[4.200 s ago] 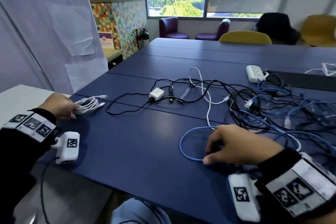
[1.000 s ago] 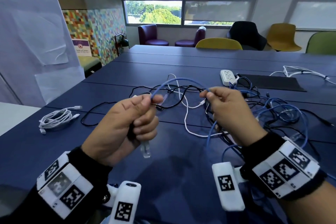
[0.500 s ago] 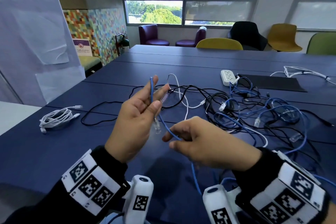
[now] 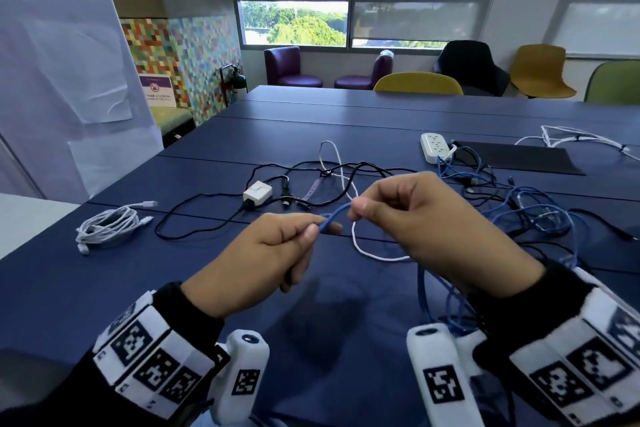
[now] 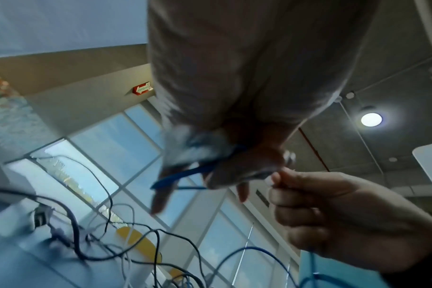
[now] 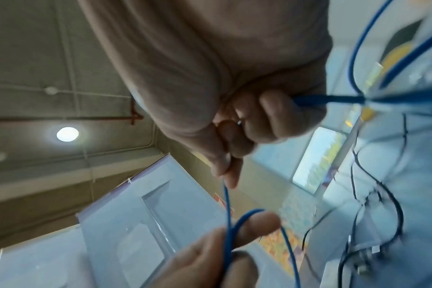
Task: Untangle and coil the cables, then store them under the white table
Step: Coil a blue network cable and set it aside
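— Head camera first: what do the hands hold?
— Both hands are raised above the dark blue table point(image 4: 194, 288). The left hand point(image 4: 266, 262) has its fingers curled around a blue network cable point(image 4: 334, 216), pinching it between thumb and index finger. The right hand point(image 4: 429, 229) pinches the same cable just beside, thumb against index finger, with the other fingers curled in.

— And where does the cable go after that?
— Only a short part is visible between the two hands. Below the right hand it hangs down toward the table in loops. In the right wrist view the cable point(image 6: 225, 206) runs from the right fingertips point(image 6: 230, 175) down to the left hand point(image 6: 210, 259).

— What about the other cables?
— A white cable bundle point(image 4: 107, 227), already coiled, lies on the table to the left, well apart from the hands. Behind the hands lies a tangle of black cables point(image 4: 346, 180) with a small white adapter point(image 4: 257, 193). More blue cables point(image 4: 530, 208) are piled to the right, near a white power strip point(image 4: 434, 146).

— Is the white table visible?
— Only a corner of the white table point(image 4: 27, 218), at the left edge.
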`<action>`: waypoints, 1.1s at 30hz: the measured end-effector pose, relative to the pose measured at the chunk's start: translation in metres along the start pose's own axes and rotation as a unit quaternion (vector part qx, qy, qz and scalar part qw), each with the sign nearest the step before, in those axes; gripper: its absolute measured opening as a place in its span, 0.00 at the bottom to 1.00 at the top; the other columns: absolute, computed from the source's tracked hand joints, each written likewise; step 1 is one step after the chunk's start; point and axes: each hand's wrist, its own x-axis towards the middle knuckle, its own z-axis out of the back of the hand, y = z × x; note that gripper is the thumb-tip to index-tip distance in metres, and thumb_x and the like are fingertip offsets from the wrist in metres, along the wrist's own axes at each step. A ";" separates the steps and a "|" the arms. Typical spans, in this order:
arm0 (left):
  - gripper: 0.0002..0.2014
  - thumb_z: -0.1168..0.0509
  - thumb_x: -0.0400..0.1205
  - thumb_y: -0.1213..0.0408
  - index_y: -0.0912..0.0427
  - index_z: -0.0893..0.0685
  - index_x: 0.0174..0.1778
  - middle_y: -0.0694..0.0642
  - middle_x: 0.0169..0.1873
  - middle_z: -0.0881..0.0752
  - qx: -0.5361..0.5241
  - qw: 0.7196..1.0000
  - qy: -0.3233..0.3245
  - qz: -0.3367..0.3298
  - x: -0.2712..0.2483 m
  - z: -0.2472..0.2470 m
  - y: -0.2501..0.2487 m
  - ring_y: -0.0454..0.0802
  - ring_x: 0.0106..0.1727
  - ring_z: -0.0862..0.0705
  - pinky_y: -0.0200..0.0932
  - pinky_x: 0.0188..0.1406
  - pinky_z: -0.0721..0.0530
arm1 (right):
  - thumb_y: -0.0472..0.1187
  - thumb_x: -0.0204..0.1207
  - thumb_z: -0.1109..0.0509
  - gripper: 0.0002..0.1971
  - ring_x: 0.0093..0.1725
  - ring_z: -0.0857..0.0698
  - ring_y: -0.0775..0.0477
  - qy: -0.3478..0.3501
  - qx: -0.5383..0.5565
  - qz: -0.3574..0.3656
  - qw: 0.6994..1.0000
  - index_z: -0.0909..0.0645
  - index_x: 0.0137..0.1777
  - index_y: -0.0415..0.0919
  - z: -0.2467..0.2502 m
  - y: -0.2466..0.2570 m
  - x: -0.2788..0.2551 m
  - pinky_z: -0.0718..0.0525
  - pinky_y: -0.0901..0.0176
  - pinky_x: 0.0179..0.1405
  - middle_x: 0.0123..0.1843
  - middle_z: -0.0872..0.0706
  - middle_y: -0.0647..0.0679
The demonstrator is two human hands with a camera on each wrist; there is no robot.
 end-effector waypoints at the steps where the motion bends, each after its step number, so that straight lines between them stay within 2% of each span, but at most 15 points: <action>1: 0.18 0.46 0.85 0.59 0.61 0.14 0.60 0.50 0.16 0.28 -0.040 0.999 0.010 0.009 -0.001 -0.001 -0.001 0.46 0.19 0.32 0.59 0.46 0.13 | 0.44 0.79 0.29 0.12 0.20 0.37 0.57 -0.033 -0.020 0.024 0.999 0.12 0.36 0.42 0.001 -0.002 0.002 0.39 0.67 0.21 0.20 0.31 0.54; 3: 0.18 0.45 0.86 0.61 0.69 0.15 0.56 0.50 0.15 0.33 -0.166 0.985 0.029 0.029 -0.004 -0.004 -0.006 0.44 0.17 0.38 0.65 0.58 0.15 | 0.46 0.77 0.26 0.10 0.20 0.36 0.58 -0.081 -0.012 0.055 0.995 0.12 0.36 0.43 0.000 -0.005 0.006 0.38 0.70 0.21 0.20 0.31 0.55; 7: 0.20 0.47 0.87 0.63 0.76 0.20 0.62 0.48 0.16 0.39 -0.414 0.906 0.082 0.028 -0.010 -0.010 -0.015 0.41 0.16 0.43 0.60 0.53 0.14 | 0.47 0.76 0.26 0.08 0.22 0.37 0.58 -0.126 0.008 0.103 0.987 0.12 0.38 0.46 -0.007 -0.020 0.013 0.36 0.64 0.24 0.22 0.31 0.53; 9: 0.22 0.50 0.90 0.61 0.77 0.24 0.68 0.49 0.18 0.38 -0.493 0.863 0.105 0.005 -0.012 -0.010 -0.018 0.42 0.16 0.41 0.53 0.54 0.14 | 0.46 0.80 0.29 0.07 0.25 0.26 0.60 -0.137 -0.026 0.133 0.981 0.11 0.45 0.46 -0.015 -0.024 0.015 0.31 0.67 0.28 0.25 0.23 0.59; 11: 0.24 0.52 0.91 0.60 0.77 0.28 0.72 0.48 0.19 0.36 -0.537 0.839 0.087 -0.018 -0.011 -0.012 -0.023 0.41 0.16 0.37 0.48 0.55 0.15 | 0.45 0.81 0.34 0.11 0.40 0.15 0.62 -0.122 -0.068 0.156 0.978 0.12 0.56 0.48 -0.023 -0.030 0.015 0.21 0.66 0.42 0.39 0.11 0.61; 12: 0.24 0.52 0.90 0.60 0.77 0.29 0.73 0.48 0.19 0.33 -0.541 0.839 0.056 -0.026 -0.010 -0.013 -0.026 0.40 0.16 0.35 0.47 0.55 0.15 | 0.44 0.82 0.36 0.12 0.42 0.14 0.61 -0.105 -0.079 0.152 0.980 0.13 0.60 0.49 -0.026 -0.033 0.014 0.19 0.67 0.45 0.42 0.10 0.62; 14: 0.24 0.51 0.89 0.59 0.76 0.30 0.74 0.48 0.21 0.28 -0.528 0.848 -0.026 -0.034 -0.006 -0.015 -0.031 0.39 0.17 0.28 0.47 0.55 0.14 | 0.39 0.84 0.37 0.12 0.31 0.19 0.59 -0.064 -0.093 0.123 0.986 0.16 0.61 0.52 -0.031 -0.037 0.010 0.23 0.70 0.33 0.30 0.16 0.63; 16: 0.24 0.50 0.87 0.60 0.75 0.30 0.73 0.49 0.24 0.23 -0.512 0.853 -0.088 -0.048 -0.002 -0.017 -0.035 0.41 0.20 0.22 0.50 0.53 0.13 | 0.38 0.84 0.38 0.11 0.25 0.24 0.57 -0.007 -0.121 0.091 0.988 0.18 0.50 0.56 -0.034 -0.039 0.006 0.27 0.66 0.27 0.25 0.25 0.57; 17: 0.24 0.50 0.86 0.60 0.74 0.30 0.72 0.50 0.27 0.19 -0.504 0.855 -0.108 -0.055 -0.001 -0.017 -0.036 0.43 0.23 0.18 0.51 0.52 0.12 | 0.38 0.84 0.38 0.11 0.26 0.25 0.58 0.019 -0.145 0.084 0.986 0.22 0.44 0.56 -0.035 -0.039 0.003 0.28 0.65 0.28 0.26 0.27 0.57; 19: 0.22 0.49 0.85 0.61 0.70 0.31 0.72 0.53 0.35 0.12 -0.483 0.863 -0.132 -0.068 0.002 -0.016 -0.036 0.52 0.33 0.10 0.56 0.52 0.12 | 0.40 0.84 0.37 0.07 0.33 0.22 0.55 0.068 -0.200 0.087 0.974 0.19 0.46 0.50 -0.037 -0.037 -0.002 0.27 0.62 0.36 0.34 0.18 0.55; 21: 0.21 0.49 0.85 0.62 0.66 0.34 0.74 0.58 0.46 0.09 -0.460 0.872 -0.147 -0.082 0.005 -0.012 -0.034 0.63 0.47 0.09 0.60 0.54 0.13 | 0.45 0.83 0.37 0.08 0.41 0.19 0.43 0.117 -0.253 0.090 0.956 0.19 0.46 0.45 -0.038 -0.034 -0.007 0.20 0.52 0.46 0.38 0.15 0.49; 25: 0.27 0.49 0.86 0.63 0.65 0.46 0.82 0.62 0.58 0.11 -0.381 0.904 -0.181 -0.074 0.010 -0.003 -0.023 0.69 0.59 0.13 0.62 0.63 0.17 | 0.52 0.82 0.39 0.15 0.36 0.22 0.39 0.121 -0.289 0.125 0.941 0.25 0.41 0.41 -0.036 -0.018 -0.017 0.19 0.45 0.40 0.30 0.25 0.50; 29: 0.29 0.48 0.86 0.64 0.57 0.47 0.84 0.63 0.56 0.11 -0.294 0.939 -0.172 -0.048 0.007 -0.011 -0.015 0.64 0.57 0.11 0.50 0.61 0.15 | 0.50 0.82 0.38 0.17 0.28 0.32 0.49 0.099 -0.298 0.175 0.933 0.32 0.34 0.45 -0.029 0.000 -0.020 0.27 0.50 0.34 0.26 0.32 0.51; 31: 0.25 0.47 0.86 0.66 0.56 0.39 0.81 0.56 0.50 0.08 -0.239 0.961 -0.139 -0.024 0.006 -0.016 -0.013 0.52 0.49 0.09 0.38 0.50 0.14 | 0.49 0.79 0.35 0.14 0.29 0.28 0.53 0.073 -0.271 0.214 0.936 0.31 0.33 0.49 -0.027 0.005 -0.018 0.26 0.52 0.33 0.29 0.26 0.51; 33: 0.20 0.45 0.85 0.66 0.55 0.29 0.74 0.49 0.40 0.10 -0.175 0.978 -0.113 0.000 0.004 -0.020 -0.015 0.41 0.34 0.15 0.27 0.35 0.22 | 0.50 0.76 0.34 0.09 0.34 0.22 0.54 0.041 -0.239 0.227 0.943 0.23 0.36 0.49 -0.023 0.005 -0.013 0.21 0.51 0.35 0.34 0.21 0.54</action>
